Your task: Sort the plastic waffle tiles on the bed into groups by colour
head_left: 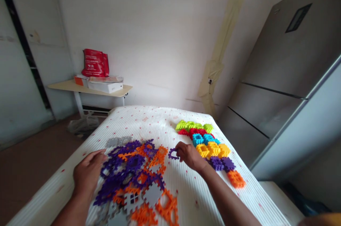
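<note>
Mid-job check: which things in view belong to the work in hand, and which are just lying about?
Likely part of the work:
Purple piece, in the right hand
Mixed pile of purple, orange and grey pieces, beside the left hand
Colour-grouped stacks

Apparently just lying about:
Red bag
White box
Plastic bag

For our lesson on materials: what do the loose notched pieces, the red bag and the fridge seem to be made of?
Loose notched pieces: probably plastic, fairly matt; evenly coloured, with crisp toothed edges.
Red bag: perhaps plastic or coated fabric; creased, with printed lettering.
Fridge: likely a metal front, satin grey; smooth, with soft shading, though coated panels could look similar.
</note>
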Tool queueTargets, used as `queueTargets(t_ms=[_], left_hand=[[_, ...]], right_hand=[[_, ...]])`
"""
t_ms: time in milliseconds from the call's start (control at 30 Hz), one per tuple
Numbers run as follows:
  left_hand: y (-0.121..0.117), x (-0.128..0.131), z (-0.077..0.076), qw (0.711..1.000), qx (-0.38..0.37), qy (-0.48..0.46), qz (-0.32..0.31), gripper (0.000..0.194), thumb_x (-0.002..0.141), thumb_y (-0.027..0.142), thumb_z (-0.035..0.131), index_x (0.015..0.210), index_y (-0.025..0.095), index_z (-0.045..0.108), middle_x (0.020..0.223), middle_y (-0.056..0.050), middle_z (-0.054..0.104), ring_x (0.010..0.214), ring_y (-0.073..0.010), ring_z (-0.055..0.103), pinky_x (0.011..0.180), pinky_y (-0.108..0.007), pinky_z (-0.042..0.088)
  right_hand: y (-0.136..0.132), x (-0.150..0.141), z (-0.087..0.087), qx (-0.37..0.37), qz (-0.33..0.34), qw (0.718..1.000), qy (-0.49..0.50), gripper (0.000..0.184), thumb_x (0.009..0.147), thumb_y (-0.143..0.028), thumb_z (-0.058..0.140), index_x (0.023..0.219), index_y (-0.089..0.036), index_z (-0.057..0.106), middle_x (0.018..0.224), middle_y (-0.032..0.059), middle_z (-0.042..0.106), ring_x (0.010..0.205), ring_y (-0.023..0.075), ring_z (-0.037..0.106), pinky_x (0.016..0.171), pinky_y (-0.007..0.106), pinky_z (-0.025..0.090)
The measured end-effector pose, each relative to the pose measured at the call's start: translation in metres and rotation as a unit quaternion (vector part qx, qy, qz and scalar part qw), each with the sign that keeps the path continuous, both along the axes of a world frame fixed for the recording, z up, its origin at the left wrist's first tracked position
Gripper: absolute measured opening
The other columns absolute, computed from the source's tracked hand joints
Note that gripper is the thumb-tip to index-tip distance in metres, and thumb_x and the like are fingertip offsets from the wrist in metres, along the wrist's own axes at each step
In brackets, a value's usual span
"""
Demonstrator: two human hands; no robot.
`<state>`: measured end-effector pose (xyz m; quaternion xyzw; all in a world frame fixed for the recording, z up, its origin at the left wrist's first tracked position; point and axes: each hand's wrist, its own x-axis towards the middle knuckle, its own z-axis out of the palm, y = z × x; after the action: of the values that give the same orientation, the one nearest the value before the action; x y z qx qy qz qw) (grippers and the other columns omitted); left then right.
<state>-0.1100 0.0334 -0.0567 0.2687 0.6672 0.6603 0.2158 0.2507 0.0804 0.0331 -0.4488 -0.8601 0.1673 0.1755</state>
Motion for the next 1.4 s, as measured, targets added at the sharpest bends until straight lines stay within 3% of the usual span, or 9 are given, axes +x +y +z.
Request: queueTargets(t_ms=[200, 267, 367, 467, 633, 833, 967, 1067, 1400], left_hand=[[0.002, 0.002, -0.002, 1.0, 0.006, -0.017, 0.01, 0.042, 0.056, 0.037, 0.064, 0.091, 0.014, 0.069, 0.062, -0.001, 0.065, 0.063, -0.0183, 0.061, 0.059, -0.028, 0.048], [0.001, 0.003, 0.0, 1.0, 0.007, -0.021, 0.013, 0.043, 0.055, 0.036, 0.065, 0.091, 0.014, 0.069, 0.061, -0.001, 0.065, 0.061, -0.0181, 0.061, 0.058, -0.028, 0.049], [-0.001, 0.005, 0.003, 1.0, 0.01, -0.023, 0.01, 0.044, 0.055, 0.036, 0.064, 0.093, 0.013, 0.069, 0.061, -0.002, 0.065, 0.06, -0.0178, 0.061, 0.057, -0.028, 0.049], [-0.001, 0.004, 0.002, 1.0, 0.008, -0.024, 0.009, 0.044, 0.054, 0.035, 0.065, 0.092, 0.013, 0.069, 0.062, -0.002, 0.065, 0.061, -0.0173, 0.061, 0.056, -0.026, 0.049], [0.001, 0.004, 0.001, 0.999, 0.004, -0.037, 0.013, 0.045, 0.052, 0.034, 0.065, 0.092, 0.013, 0.07, 0.06, -0.001, 0.064, 0.059, -0.0166, 0.059, 0.054, -0.026, 0.047], [-0.011, 0.02, 0.026, 0.998, -0.032, -0.054, 0.017, 0.048, 0.048, 0.038, 0.063, 0.091, 0.017, 0.069, 0.059, 0.001, 0.064, 0.063, -0.0166, 0.059, 0.055, -0.024, 0.044], [-0.017, 0.027, 0.037, 0.998, -0.042, -0.053, 0.016, 0.043, 0.046, 0.038, 0.064, 0.084, 0.02, 0.068, 0.058, 0.003, 0.062, 0.064, -0.0157, 0.057, 0.055, -0.022, 0.041], [-0.016, 0.025, 0.034, 0.997, -0.054, -0.045, 0.014, 0.039, 0.047, 0.037, 0.063, 0.083, 0.022, 0.068, 0.059, 0.004, 0.062, 0.065, -0.0162, 0.057, 0.058, -0.024, 0.041], [-0.012, 0.018, 0.022, 0.997, -0.075, -0.015, 0.025, 0.042, 0.048, 0.037, 0.064, 0.088, 0.023, 0.07, 0.063, 0.003, 0.063, 0.069, -0.0191, 0.058, 0.061, -0.027, 0.041]], right_hand=[[-0.028, 0.045, 0.004, -0.104, 0.035, 0.994, -0.007, 0.025, 0.077, -0.005, 0.047, 0.082, -0.019, 0.068, 0.072, -0.0013, 0.067, 0.061, 0.0105, 0.06, 0.058, 0.018, 0.042], [-0.035, 0.046, -0.006, -0.069, -0.004, 0.997, -0.024, 0.026, 0.078, -0.007, 0.048, 0.087, -0.02, 0.069, 0.081, 0.0009, 0.07, 0.072, 0.0135, 0.064, 0.067, 0.02, 0.044], [-0.052, 0.042, -0.025, 0.031, -0.134, 0.99, -0.018, 0.026, 0.081, -0.011, 0.049, 0.1, -0.018, 0.066, 0.1, 0.0068, 0.068, 0.089, 0.018, 0.064, 0.078, 0.025, 0.045], [-0.074, 0.036, -0.041, 0.072, -0.241, 0.968, -0.027, 0.023, 0.081, -0.02, 0.055, 0.102, -0.016, 0.062, 0.099, 0.0088, 0.066, 0.086, 0.0198, 0.064, 0.074, 0.026, 0.046], [-0.098, 0.026, -0.058, 0.084, -0.248, 0.964, -0.054, 0.019, 0.071, -0.02, 0.062, 0.089, -0.019, 0.062, 0.089, 0.0052, 0.064, 0.086, 0.0205, 0.061, 0.071, 0.025, 0.045], [-0.087, 0.038, -0.067, 0.152, -0.258, 0.953, -0.041, 0.015, 0.074, -0.018, 0.061, 0.088, -0.019, 0.062, 0.085, 0.0042, 0.065, 0.08, 0.0187, 0.06, 0.07, 0.025, 0.045], [-0.072, 0.061, -0.059, 0.247, -0.312, 0.914, -0.077, 0.008, 0.08, -0.022, 0.06, 0.086, -0.018, 0.062, 0.083, 0.0063, 0.065, 0.08, 0.0209, 0.06, 0.07, 0.028, 0.043], [-0.064, 0.073, -0.053, 0.255, -0.339, 0.897, -0.125, 0.007, 0.082, -0.024, 0.059, 0.084, -0.018, 0.063, 0.08, 0.006, 0.065, 0.078, 0.0209, 0.06, 0.065, 0.027, 0.041], [-0.059, 0.07, -0.056, 0.184, -0.359, 0.894, -0.194, 0.008, 0.082, -0.025, 0.06, 0.086, -0.019, 0.064, 0.088, 0.0066, 0.065, 0.086, 0.0217, 0.058, 0.068, 0.028, 0.041]])
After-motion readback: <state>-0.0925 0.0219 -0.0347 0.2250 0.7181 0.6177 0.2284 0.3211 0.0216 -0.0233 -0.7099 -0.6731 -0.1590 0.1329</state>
